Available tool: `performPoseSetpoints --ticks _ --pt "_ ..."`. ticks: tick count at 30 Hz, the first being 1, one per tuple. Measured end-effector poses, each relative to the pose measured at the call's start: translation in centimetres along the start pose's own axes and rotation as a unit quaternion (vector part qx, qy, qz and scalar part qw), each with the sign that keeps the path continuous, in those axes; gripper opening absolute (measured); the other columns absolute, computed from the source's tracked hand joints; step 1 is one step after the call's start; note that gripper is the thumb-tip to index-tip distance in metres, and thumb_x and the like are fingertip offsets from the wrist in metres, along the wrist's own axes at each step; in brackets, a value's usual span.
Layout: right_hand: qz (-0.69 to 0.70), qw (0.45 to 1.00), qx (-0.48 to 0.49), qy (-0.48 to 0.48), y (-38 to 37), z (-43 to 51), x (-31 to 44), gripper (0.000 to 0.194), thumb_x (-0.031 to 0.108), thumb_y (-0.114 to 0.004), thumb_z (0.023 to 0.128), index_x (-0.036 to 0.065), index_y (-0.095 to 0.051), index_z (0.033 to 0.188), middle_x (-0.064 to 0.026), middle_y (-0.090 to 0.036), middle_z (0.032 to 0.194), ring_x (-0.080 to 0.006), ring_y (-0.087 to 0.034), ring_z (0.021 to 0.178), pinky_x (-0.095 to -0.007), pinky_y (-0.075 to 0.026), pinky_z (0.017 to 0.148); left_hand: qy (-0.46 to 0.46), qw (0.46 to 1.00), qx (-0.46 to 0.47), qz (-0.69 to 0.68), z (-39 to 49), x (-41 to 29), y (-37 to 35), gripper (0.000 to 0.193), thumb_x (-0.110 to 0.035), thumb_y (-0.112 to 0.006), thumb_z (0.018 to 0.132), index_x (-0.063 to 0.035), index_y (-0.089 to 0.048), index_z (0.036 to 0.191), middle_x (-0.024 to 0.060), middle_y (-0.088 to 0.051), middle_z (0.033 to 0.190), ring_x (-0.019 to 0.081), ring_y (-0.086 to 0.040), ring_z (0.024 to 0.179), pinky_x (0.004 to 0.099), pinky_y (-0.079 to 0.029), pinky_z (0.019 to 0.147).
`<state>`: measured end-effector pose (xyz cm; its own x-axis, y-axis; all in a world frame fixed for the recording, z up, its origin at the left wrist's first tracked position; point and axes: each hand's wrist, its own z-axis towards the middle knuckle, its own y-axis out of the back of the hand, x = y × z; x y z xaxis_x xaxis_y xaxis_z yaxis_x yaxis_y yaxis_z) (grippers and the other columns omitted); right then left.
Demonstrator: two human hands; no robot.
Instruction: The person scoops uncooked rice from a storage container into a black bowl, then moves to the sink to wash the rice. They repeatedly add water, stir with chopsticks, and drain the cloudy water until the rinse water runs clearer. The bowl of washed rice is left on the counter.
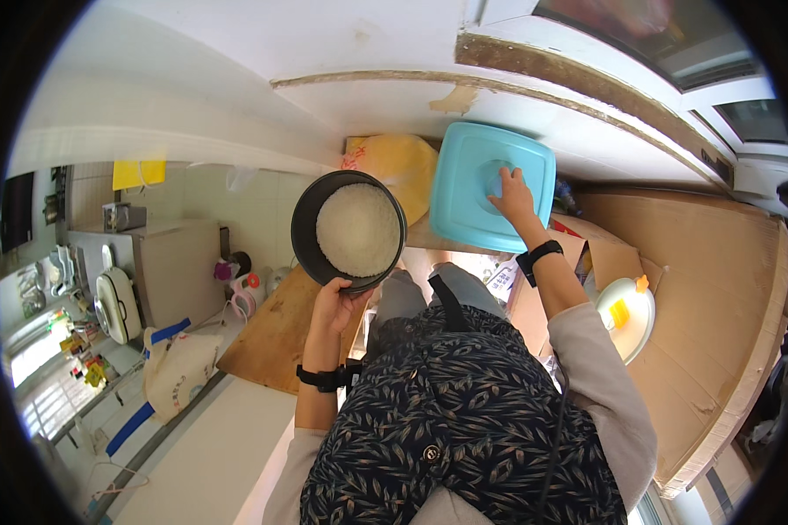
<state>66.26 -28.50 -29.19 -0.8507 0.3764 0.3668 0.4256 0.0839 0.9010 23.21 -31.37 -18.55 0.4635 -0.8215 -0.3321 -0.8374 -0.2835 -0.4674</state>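
My left hand (341,305) holds a dark rice cooker inner pot (304,230) by its near rim, fingers underneath and thumb at the edge. White rice grains (360,230) lie in the bottom of the pot. To its right, my right hand (517,199) rests on a turquoise plastic lid (463,210), thumb and fingers around the round recess at its middle. The lid is square with rounded corners; what lies beneath it is hidden. A yellow bag (404,164) stands between pot and lid, against the wall.
A wooden board (269,335) lies left of my legs. Large cardboard (696,315) stands on the right, with a white oval lid-like object (630,315) against it. A cloth bag with blue handles (177,374) and a fridge-like cabinet (177,269) are at far left.
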Motion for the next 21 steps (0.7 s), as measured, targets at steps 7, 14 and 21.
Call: performPoseSetpoints --ticks 7,14,21 --pt "-0.017 1.000 0.001 -0.006 -1.6 0.5 0.7 0.064 0.019 -0.084 0.070 0.008 -0.047 0.120 -0.0216 -0.049 0.115 -0.0434 -0.063 0.089 -0.0494 -0.055 0.073 -0.011 1.000 -0.009 -0.010 -1.5 0.3 0.9 0.044 -0.005 -0.044 0.089 0.0186 -0.040 0.126 0.0311 -0.058 0.120 0.0408 -0.065 0.107 0.0434 -0.061 0.090" --pt "0.002 1.000 -0.009 -0.009 -1.6 -0.3 0.9 0.069 0.020 -0.084 0.071 0.007 -0.045 0.126 -0.0224 -0.047 0.121 -0.0447 -0.058 0.104 -0.0492 -0.053 0.081 -0.027 0.998 -0.019 -0.051 -2.1 1.0 2.6 0.042 -0.004 -0.044 0.089 0.0176 -0.043 0.124 0.0307 -0.060 0.118 0.0415 -0.065 0.104 0.0433 -0.061 0.088" --pt "-0.039 0.985 -0.075 0.149 -0.2 -1.3 10.4 0.083 0.022 -0.079 0.078 0.001 -0.036 0.145 -0.0251 -0.036 0.146 -0.0426 -0.047 0.120 -0.0481 -0.043 0.100 -0.053 0.992 -0.051 -0.107 -3.7 1.2 6.9 0.040 -0.006 -0.046 0.087 0.0163 -0.047 0.121 0.0287 -0.063 0.112 0.0400 -0.066 0.102 0.0426 -0.060 0.089"
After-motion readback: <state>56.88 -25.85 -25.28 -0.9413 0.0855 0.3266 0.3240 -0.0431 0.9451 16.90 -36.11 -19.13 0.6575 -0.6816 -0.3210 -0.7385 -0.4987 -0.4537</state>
